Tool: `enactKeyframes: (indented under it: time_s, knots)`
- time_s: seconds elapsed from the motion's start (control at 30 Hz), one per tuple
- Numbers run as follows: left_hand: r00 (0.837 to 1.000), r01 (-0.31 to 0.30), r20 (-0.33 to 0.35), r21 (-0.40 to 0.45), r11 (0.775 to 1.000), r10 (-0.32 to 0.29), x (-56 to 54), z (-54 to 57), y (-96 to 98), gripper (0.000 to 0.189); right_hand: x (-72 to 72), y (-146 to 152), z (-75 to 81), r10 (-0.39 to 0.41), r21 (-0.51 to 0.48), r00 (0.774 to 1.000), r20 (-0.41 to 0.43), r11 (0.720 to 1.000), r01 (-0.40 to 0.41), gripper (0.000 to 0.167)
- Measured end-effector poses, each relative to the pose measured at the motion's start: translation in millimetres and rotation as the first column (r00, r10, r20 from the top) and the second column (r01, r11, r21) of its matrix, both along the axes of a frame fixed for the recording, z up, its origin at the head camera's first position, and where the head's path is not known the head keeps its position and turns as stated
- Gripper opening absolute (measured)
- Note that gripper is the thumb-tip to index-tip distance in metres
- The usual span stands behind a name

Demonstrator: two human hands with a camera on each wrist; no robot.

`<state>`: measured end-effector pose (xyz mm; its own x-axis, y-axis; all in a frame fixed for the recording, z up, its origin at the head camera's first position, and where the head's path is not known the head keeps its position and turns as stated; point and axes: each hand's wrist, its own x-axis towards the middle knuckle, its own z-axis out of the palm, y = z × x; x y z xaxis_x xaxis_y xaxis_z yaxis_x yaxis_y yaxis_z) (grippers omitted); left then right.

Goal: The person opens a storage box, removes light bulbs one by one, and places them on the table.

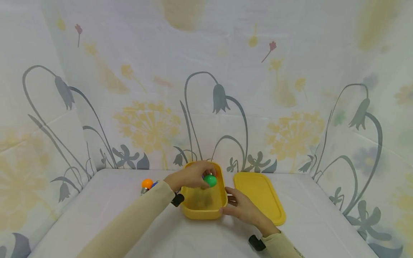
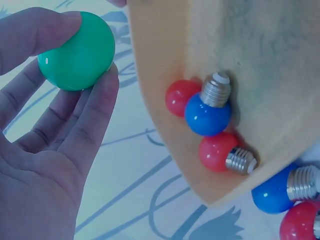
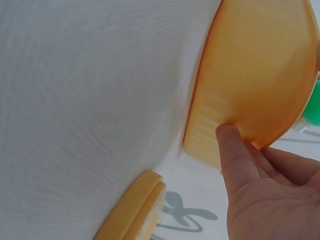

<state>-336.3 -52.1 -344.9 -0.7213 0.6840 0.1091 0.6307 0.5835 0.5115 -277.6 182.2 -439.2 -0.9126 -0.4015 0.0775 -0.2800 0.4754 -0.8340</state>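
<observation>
Cream fabric sleeves [image 1: 129,225] reach in from the near side over a white cloth-covered tabletop [image 1: 180,240]. The right hand [image 1: 242,206] has its thumb and fingers bent round the outside of the near right corner of an open, yellow plastic box with rounded corners [image 1: 201,215], probably to steady it. The box's long axis runs away from the person. Beside it on the right lies a flat, yellow rectangular plastic lid [image 1: 259,195], apparently set apart to leave the top uncovered; its far end slants leftward.

The left hand [image 1: 191,174] pinches a glossy green round light bulb [image 1: 211,180] by the globe, between thumb and fingertips, over the box in the head view. The globe faces the head camera; a sliver of silvery base shows in the right wrist view, too little to fix the bulb's long axis.

Inside the box, a blue round bulb with a silver screw base [image 2: 206,114] lies against two red round bulbs [image 2: 218,151], seemingly gathered in one corner. Left of the box sits an orange round bulb [image 1: 147,183], and farthest off hangs a flower-printed white cloth backdrop [image 1: 206,46].
</observation>
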Motion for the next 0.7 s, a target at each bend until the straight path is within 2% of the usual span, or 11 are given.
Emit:
enactKeyframes:
  time_s: [0.07, 0.2, 0.47, 0.57, 0.7]
  knots:
    - [0.999, 0.014, -0.045, -0.002, 1.0, -0.014, 3.9, 1.2, -6.2, 0.031, -1.1, 0, -0.5, 0.0, 0.0, 1.0, 0.0, 1.0, 0.0, 0.082]
    - [0.996, 0.021, -0.084, 0.012, 1.0, -0.02, 14.5, 5.4, -19.3, 0.031, -2.0, 0, -0.9, -0.005, -0.002, 1.0, 0.007, 1.0, 0.005, 0.083]
    - [0.998, 0.051, -0.048, 0.121, 0.991, -0.045, 34.1, 3.3, -48.4, 0.03, -2.5, 0, -1.7, -0.026, 0.029, 1.0, 0.016, 0.999, 0.025, 0.084]
    - [0.999, 0.035, -0.032, 0.138, 0.99, -0.03, 38.0, -1.1, -59.9, 0.03, -1.2, 0, -0.2, -0.033, 0.02, 0.999, 0.019, 0.999, 0.032, 0.084]
    - [1.0, -0.017, -0.023, 0.153, 0.988, 0.021, 42.0, -7.7, -78.4, 0.031, 0.5, -1, 0.9, -0.029, -0.006, 0.999, 0.034, 1.0, 0.029, 0.084]
